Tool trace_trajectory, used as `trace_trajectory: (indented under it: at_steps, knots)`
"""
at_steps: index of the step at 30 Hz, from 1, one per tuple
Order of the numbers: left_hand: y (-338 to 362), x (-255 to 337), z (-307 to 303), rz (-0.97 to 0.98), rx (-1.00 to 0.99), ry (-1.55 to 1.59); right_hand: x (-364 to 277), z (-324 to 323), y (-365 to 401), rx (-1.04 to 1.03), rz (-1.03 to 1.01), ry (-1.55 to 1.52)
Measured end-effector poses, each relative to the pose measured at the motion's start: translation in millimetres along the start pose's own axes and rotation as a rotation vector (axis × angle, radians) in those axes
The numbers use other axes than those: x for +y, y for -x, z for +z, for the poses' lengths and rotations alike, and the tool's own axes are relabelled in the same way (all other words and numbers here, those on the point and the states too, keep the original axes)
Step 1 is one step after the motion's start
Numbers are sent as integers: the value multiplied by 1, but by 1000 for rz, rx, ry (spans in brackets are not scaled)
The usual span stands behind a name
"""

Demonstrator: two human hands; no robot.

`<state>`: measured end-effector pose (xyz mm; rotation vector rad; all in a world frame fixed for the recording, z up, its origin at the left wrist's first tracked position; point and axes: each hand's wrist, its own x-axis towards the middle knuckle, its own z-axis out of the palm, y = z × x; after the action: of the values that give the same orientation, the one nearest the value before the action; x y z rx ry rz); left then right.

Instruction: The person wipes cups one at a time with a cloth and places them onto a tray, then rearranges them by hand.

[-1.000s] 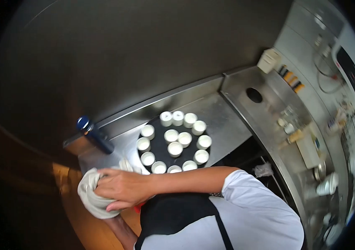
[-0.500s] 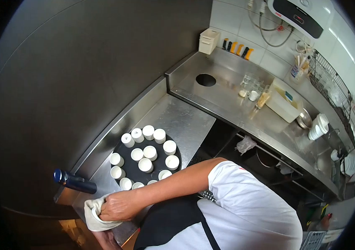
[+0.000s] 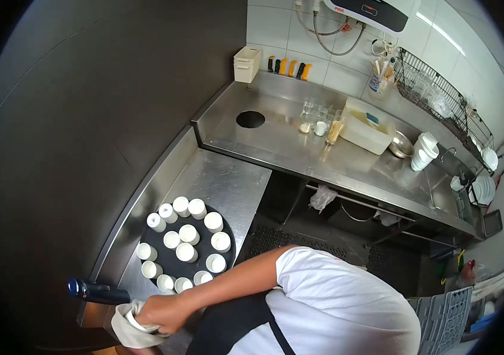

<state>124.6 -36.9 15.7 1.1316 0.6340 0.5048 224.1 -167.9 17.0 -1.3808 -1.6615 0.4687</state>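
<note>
My right hand (image 3: 166, 312) is closed on a beige cloth (image 3: 136, 334) at the lower left. A white edge shows in the folds under its fingers; I cannot make out what it belongs to. Only part of my left arm (image 3: 139, 350) appears below the cloth, and the left hand's fingers are hidden. Just behind the cloth lies a dark blue cylindrical object (image 3: 98, 293), perhaps a flask. Beyond my right forearm a round black tray (image 3: 203, 249) rests on the steel counter, carrying several small white cups (image 3: 187, 253), most in a ring and several in the middle.
A dark wall (image 3: 86, 148) borders the steel counter (image 3: 228, 177) on the left. On the back counter stand glasses (image 3: 335, 127), a cream tub (image 3: 361, 135), a metal bowl (image 3: 401, 145) and stacked white containers (image 3: 425, 152). Orange and black handles (image 3: 290, 68) line the tiled wall.
My view has shifted, so the back counter sits further left and the tray lower. The right hand stays at the cloth, turned slightly, and less of the left arm shows.
</note>
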Motion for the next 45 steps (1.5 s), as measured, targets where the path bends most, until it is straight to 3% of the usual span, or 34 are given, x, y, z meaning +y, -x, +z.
trace_trajectory:
  at_steps: [2,3,4,6,8,9,12,13,16,18,20,22,24,26,28,30,32,33,36,38,39,40,42,43,45]
  knots:
    - [-2,-2,1,-7,-1,18,-4,-1,-7,96,222,-584]
    - [-2,-2,-1,-9,1,28,-6,-1,-6,13,425,-1268]
    - [-2,-2,-4,-12,-1,28,-6,-4,-4,-13,433,-1387]
    - [-3,0,-8,-7,2,52,3,18,-6,194,127,-768]
    - [-5,-1,-8,-6,3,85,-22,-6,3,68,-71,185]
    - [-3,-1,-8,-10,8,92,-23,-7,3,51,-117,235]
    - [4,-6,-12,-22,20,124,-11,-3,6,188,-174,-7]
    - [8,-8,-14,-33,25,135,-11,8,4,214,120,-242]
    - [16,-13,-17,-44,41,158,-7,20,-5,190,253,-1159]
    - [18,-15,-18,-42,45,180,-19,4,3,115,151,-186]
    - [22,-15,-23,-38,63,216,-17,5,7,73,-144,356]
    - [30,-17,-29,-32,79,264,-13,0,8,124,-253,314]
    - [39,-20,-31,-25,85,323,-10,10,7,149,-62,93]
    - [44,-23,-28,-11,77,384,-17,21,-6,300,132,-507]
    - [46,-25,-27,13,72,432,-25,12,-7,161,348,-829]
    - [49,-25,-27,57,84,449,-25,1,-1,-18,52,56]
    - [56,-28,-29,127,123,422,-27,0,0,-73,-153,328]
    - [59,-30,-32,199,147,331,-28,-2,-4,-93,-169,324]
    - [61,-37,-38,424,248,-11,-34,11,-4,-75,46,157]
    - [63,-33,-41,585,284,-336,-25,14,-13,-54,191,-397]
    - [68,-30,-32,418,348,78,-26,9,-15,-77,337,-636]
    - [68,-27,-31,408,316,200,-27,5,-16,-101,488,-871]
    - [61,-17,-36,394,248,448,-23,9,-8,7,540,-1079]
    - [57,-13,-45,361,111,719,-23,10,-6,75,517,-1051]
    - [53,-23,-62,349,254,895,-21,15,-3,214,447,-849]
